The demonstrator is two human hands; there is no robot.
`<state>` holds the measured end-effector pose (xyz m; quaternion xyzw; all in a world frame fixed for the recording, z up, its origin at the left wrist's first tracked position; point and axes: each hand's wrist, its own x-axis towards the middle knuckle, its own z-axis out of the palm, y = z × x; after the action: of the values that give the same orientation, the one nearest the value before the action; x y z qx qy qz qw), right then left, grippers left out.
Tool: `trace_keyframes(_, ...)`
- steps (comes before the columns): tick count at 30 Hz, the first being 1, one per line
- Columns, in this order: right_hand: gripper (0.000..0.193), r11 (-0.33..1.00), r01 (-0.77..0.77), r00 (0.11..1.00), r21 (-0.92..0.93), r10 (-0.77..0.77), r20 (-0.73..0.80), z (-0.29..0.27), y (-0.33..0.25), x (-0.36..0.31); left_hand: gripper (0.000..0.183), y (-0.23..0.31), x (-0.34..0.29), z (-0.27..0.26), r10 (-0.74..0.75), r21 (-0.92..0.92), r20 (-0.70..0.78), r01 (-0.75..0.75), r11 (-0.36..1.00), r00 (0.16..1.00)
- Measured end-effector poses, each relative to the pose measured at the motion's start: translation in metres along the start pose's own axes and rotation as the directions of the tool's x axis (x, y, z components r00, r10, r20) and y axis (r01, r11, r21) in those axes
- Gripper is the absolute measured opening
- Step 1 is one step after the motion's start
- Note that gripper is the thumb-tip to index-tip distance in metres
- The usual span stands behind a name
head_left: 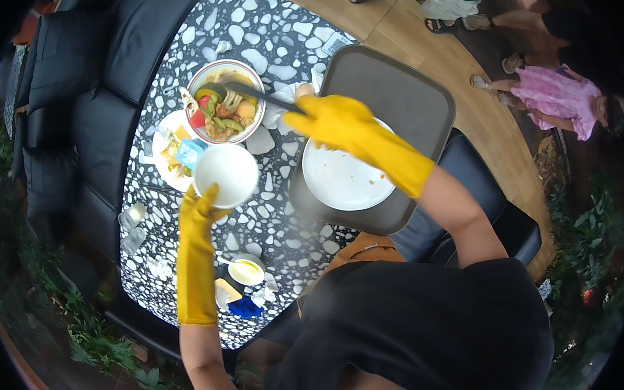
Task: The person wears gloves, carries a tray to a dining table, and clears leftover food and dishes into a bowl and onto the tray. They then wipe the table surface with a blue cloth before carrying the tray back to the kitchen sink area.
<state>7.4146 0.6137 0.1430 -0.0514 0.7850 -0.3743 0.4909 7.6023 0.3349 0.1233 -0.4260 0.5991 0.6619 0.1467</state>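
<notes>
You stood over a tabletop (271, 226) with a black and white pebble pattern, and black sofa seats (99, 101) ran along its far side. On the right part of the tabletop lay a dark grey tray (398, 89), and a white empty plate (343, 179) rested on the tray, with a few small stains on it.

Near the far edge stood a bowl of leftover food (225, 102), with coloured vegetable pieces inside. Just in front of it you held a white empty bowl (226, 173) with your left hand (202, 212) in a yellow rubber glove; the fingers were at the bowl's near rim, so the grip was closed on it. The white bowl was between the food bowl and you, left of the tray.

Your right hand (340, 122), also in a yellow glove, was above the tray's left edge, and its grip was closed on a dark utensil (259, 94) whose tip reached into the food bowl.

Closer to you stood a small sauce dish (246, 271) with yellow sauce, and crumpled napkins (261, 297) lay beside it.
</notes>
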Motion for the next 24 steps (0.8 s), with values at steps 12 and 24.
trace_keyframes(12,0.036,0.915,-0.128,0.737,0.382,0.345,-0.581,0.020,0.189,-0.038,0.046,-0.190,-0.081,0.074,-0.173,-0.184,0.073,0.184,0.966,0.982)
trace_keyframes(24,0.070,0.942,-0.234,0.866,0.240,0.314,-0.389,0.010,0.215,-0.009,0.050,-0.120,-0.058,0.142,-0.034,-0.281,0.223,0.098,0.955,0.974)
